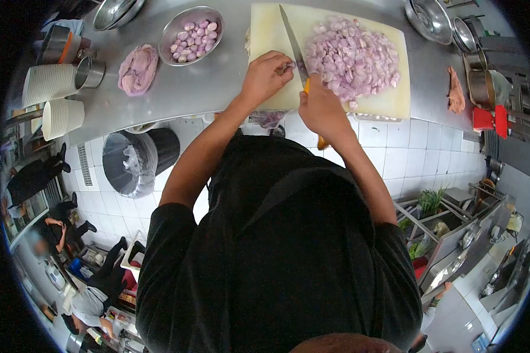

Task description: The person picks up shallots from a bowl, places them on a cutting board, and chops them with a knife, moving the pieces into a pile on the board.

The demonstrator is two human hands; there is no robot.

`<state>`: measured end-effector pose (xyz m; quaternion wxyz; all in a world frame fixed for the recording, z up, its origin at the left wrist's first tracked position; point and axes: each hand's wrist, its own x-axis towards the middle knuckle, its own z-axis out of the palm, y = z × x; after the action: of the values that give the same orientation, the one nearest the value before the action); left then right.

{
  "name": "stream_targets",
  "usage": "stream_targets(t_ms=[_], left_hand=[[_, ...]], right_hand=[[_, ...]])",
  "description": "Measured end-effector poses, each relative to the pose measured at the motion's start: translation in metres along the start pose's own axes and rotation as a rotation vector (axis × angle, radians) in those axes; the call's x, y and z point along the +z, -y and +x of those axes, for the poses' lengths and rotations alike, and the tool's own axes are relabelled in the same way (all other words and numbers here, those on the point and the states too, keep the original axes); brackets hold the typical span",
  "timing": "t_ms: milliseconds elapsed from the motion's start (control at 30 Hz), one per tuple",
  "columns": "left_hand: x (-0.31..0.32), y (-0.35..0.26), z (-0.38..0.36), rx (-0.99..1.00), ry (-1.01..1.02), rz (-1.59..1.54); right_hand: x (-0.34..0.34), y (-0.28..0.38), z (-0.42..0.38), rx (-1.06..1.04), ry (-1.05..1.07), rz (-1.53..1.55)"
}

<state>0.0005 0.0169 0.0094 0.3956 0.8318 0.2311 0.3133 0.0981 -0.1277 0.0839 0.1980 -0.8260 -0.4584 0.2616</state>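
My right hand (325,109) is wrapped round the yellow handle of a kitchen knife (292,36). Its long blade points away from me over a pale cutting board (268,29). Just left of the blade, my left hand (266,76) has its fingers bent together round a small purple shallot (290,66), mostly hidden by the fingertips. A broad heap of cut shallots (352,57) covers the right part of the board, touching the blade side. Further left, a steel bowl (166,36) holds several peeled whole shallots (194,40).
A crumpled pinkish cloth (138,69) lies left of the bowl, near stacked white tubs (63,117). Metal bowls (429,20) and another cloth (455,91) are at the right. Below the steel counter (115,106) stands a lined bin (131,163). Other people are at the lower left.
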Motion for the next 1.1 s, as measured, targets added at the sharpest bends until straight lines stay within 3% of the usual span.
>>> stream_targets(t_ms=[100, 300, 400, 500, 600, 700, 900, 1000, 1100], left_hand=[[0.003, 0.003, 0.0, 0.029, -0.026, 0.018], [0.002, 0.004, -0.001, 0.031, 0.013, 0.097], [0.002, 0.004, -0.001, 0.008, 0.016, 0.06], [0.006, 0.01, -0.003, 0.035, -0.025, 0.016], [0.007, 0.012, -0.002, 0.055, -0.016, 0.076], [0.005, 0.009, 0.0, 0.033, -0.005, 0.069], [0.002, 0.008, 0.0, 0.077, 0.004, 0.094], [0.002, 0.007, 0.0, 0.032, 0.023, 0.104], [0.002, 0.006, -0.002, -0.005, 0.029, 0.05]], right_hand=[[0.017, -0.007, 0.022, -0.025, -0.014, 0.03], [-0.03, 0.023, 0.01, 0.034, 0.105, -0.059], [0.016, -0.005, 0.031, -0.051, -0.016, -0.037], [0.006, -0.01, 0.032, -0.055, -0.013, -0.001], [-0.023, 0.009, 0.02, 0.075, 0.132, 0.082], [0.018, -0.009, 0.032, -0.148, -0.094, -0.026], [-0.03, 0.021, 0.021, 0.112, 0.185, 0.142], [0.012, -0.001, 0.033, -0.017, -0.004, 0.029], [0.022, -0.005, 0.04, -0.01, 0.0, 0.026]])
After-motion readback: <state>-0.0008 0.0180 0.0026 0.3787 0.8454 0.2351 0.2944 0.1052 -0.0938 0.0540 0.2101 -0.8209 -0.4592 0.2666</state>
